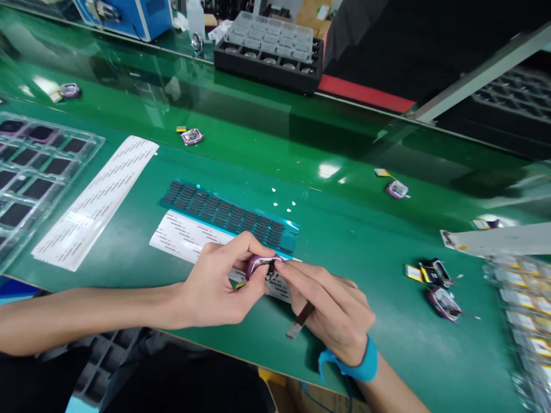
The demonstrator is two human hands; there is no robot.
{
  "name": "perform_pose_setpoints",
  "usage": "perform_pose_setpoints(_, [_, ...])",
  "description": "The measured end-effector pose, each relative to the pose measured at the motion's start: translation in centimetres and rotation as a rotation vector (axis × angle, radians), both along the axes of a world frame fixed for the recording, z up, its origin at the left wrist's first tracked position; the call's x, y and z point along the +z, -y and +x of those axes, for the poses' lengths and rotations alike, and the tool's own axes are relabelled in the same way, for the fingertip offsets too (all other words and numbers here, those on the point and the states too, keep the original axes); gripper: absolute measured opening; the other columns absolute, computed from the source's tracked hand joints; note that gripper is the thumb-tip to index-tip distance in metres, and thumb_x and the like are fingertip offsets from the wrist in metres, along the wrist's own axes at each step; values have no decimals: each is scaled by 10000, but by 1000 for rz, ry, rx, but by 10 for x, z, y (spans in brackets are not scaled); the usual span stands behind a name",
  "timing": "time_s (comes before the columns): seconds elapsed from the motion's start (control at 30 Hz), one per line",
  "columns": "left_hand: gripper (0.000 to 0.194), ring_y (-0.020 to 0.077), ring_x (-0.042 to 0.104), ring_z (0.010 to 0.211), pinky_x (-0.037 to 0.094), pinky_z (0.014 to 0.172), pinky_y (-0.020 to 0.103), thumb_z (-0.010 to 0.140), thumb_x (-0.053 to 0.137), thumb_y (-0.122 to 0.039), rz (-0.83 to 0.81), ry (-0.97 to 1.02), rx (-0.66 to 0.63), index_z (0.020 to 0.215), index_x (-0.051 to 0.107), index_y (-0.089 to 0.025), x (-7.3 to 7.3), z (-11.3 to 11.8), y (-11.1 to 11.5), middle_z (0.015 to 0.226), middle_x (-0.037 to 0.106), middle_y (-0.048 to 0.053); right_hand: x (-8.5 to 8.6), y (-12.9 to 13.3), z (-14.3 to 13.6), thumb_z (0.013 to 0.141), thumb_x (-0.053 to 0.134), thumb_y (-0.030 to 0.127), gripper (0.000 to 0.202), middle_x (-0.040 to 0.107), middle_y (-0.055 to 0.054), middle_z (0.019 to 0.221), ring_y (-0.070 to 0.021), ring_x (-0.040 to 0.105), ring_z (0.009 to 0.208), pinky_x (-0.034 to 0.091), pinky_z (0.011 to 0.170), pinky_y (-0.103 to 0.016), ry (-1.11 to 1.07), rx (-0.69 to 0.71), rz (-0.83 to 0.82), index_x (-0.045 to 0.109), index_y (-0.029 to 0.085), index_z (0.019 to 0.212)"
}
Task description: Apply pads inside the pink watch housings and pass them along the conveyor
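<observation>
Between my two hands is a small purple-rimmed device casing (255,263) with dark parts inside. My left hand (219,281) pinches it between thumb and fingers. My right hand (331,304) touches its right side with the fingertips and keeps a flat metal tool (300,321) held in the palm, its blunt end pointing down and left. A bit of yellow shows under my left fingers. Just beyond the hands lies a teal film sheet (224,213) with rows of small black strips, on a white printed backing sheet (183,234) partly covered by my hands.
Trays of dark screens (38,186) stand at left, beside a white printed strip (94,201). Opened purple devices (445,304) with yellow batteries lie at right and along the green belt (258,137). A battery tray (525,310) is at far right, a black box (267,66) behind.
</observation>
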State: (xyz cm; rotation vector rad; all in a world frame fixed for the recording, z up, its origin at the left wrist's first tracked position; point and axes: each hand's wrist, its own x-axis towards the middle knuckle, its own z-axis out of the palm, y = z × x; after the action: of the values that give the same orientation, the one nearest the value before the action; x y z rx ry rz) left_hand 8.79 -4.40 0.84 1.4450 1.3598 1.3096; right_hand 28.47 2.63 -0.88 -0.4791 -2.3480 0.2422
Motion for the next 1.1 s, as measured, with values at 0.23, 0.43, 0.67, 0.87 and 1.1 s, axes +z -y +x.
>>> perform_pose_setpoints(0.23, [102,130,706,549,568,544,213,921,567,-118,57,-112,12,1000,599,-173,-2,-1,0,680,728,1,-2,0,3,985,578,49,376,789,-78,1110,-182,778,931,643,718,-255,50,47,-20,647,180,1331])
perform_pose_setpoints(0.43, [91,118,665,477,519,476,197,899,563,-125,26,-214,24,964,593,-179,-10,-3,-4,639,703,-16,-3,-8,-5,980,561,54,251,800,-43,968,-137,750,715,570,592,-226,136,5,43,716,164,1145])
perform_pose_setpoints(0.67, [51,158,747,547,584,519,209,903,603,-199,-205,115,-32,941,575,-180,-7,-5,-10,683,721,-5,-2,-20,-9,1002,665,184,149,804,-33,975,-111,763,770,555,613,-187,-14,75,-66,673,176,1151])
perform_pose_setpoints(0.87, [96,134,723,503,572,511,191,907,574,-179,-155,83,-54,955,649,-142,-5,-8,-12,638,691,-13,1,-27,3,1027,580,128,291,792,-50,1106,-136,774,879,567,618,-209,67,185,-64,639,209,1300])
perform_pose_setpoints(1.1, [113,138,697,478,513,453,182,899,586,-161,-172,65,-100,950,682,-133,-5,-6,-8,578,673,-12,-2,-22,1,1006,632,140,187,797,-55,1031,-138,767,809,576,628,-211,21,122,-48,671,181,1184])
